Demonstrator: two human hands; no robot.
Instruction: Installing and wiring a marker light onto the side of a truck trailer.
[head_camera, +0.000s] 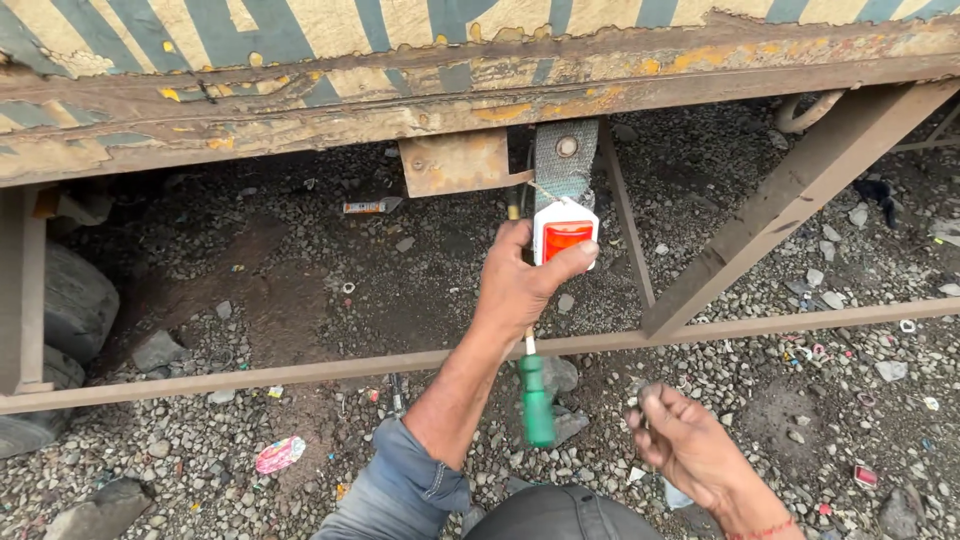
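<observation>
Rusty frame edge (400, 120) crowds the left hand (520, 285) clamped on a red lamp (565, 235); right hand (685, 445), fingers curled, hangs free.

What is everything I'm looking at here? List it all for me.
Marker lamp: one, white casing with orange-red lens, hanging on a grey bracket under the vehicle body.
Screwdriver: one, green handle, hanging downward from the left hand's grip.
Vehicle side rail: one, rusty with peeling yellow and blue-grey paint, across the top.
Metal plate: one, rust-brown, left of the bracket.
Frame bars: several, brown, one horizontal and diagonals at right.
Tyre: black, far left.
Gravel ground: grey stones with scattered litter, below.
Left hand: holding the lamp, thumb over its lower edge.
Right hand: lower right, fingers curled, contents unclear.
</observation>
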